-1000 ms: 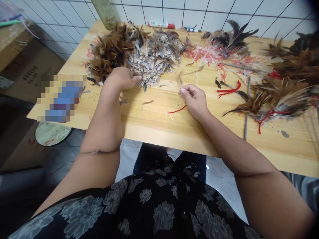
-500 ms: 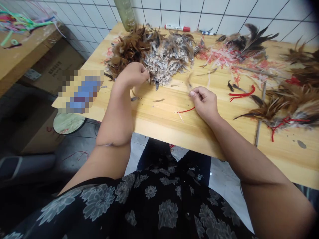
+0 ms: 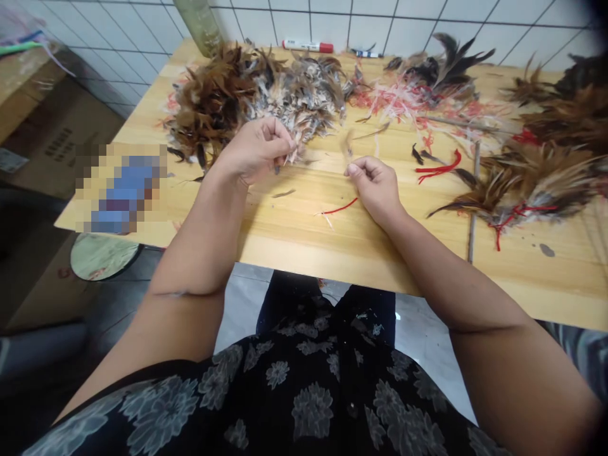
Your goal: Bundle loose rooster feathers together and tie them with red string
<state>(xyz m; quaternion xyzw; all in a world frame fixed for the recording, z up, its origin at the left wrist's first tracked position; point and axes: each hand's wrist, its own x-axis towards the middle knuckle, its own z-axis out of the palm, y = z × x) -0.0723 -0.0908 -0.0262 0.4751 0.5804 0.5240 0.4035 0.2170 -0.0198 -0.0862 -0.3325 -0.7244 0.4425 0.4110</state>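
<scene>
In the head view, my left hand (image 3: 266,145) is closed in a pinch at the front edge of the feather pile (image 3: 313,95). A blurred feather wisp shows at its fingertips, partly lost against the pile. To its right, my right hand (image 3: 377,187) pinches a small brown feather (image 3: 348,144) between thumb and forefinger, tip pointing up. A red string (image 3: 342,206) lies on the table beside that hand, one end hidden beneath it. One loose feather (image 3: 284,194) rests on the wood between my hands.
On the right, a feather bundle tied with red string (image 3: 532,183) lies by a thin stick (image 3: 472,234). Red and pink shreds (image 3: 399,98) are scattered at the back. A red-capped marker (image 3: 306,46) lies along the wall. A blurred-out blue item (image 3: 128,190) sits at the left.
My left hand has come away from the brown part of the pile, moving right with its fingers pinched. My right hand keeps its feather nearly still. The camera swung briefly left and back.
</scene>
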